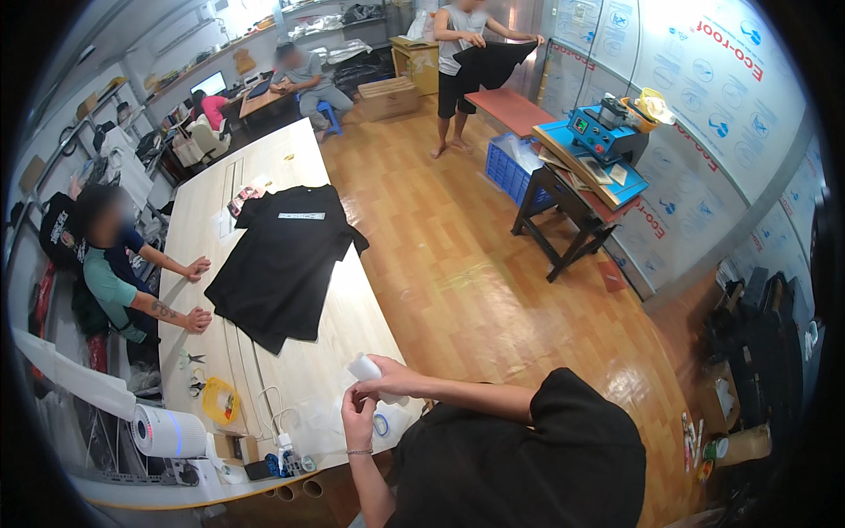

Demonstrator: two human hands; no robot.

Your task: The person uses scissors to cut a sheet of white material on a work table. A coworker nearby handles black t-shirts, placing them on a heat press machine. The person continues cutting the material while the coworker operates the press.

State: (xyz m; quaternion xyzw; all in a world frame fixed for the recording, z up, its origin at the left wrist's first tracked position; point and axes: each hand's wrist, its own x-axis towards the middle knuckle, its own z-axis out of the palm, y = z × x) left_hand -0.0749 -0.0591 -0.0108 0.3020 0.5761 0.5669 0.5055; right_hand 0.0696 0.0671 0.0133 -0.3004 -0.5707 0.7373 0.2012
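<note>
A small white roll (364,368) is in my right hand (392,378), whose fingers wrap round it above the near end of the table. Close against it, my left hand (358,407) has its fingers bent and pressed together. What lies between those fingers is too small to make out. Beneath my hands, thin translucent sheets (324,427) lie on the pale wooden table (352,312), with a blue ring-shaped thing (380,425) on them. Farther off, a black T-shirt (286,264) is spread flat, with a light printed strip across it.
Left of me stand a yellow basket (220,401), scissors (195,358), a white cylindrical appliance (167,431) and a power strip (286,453). A co-worker (114,264) leans on the table's left edge. Across the floor are a blue press machine (603,132) and another person holding black cloth (497,63).
</note>
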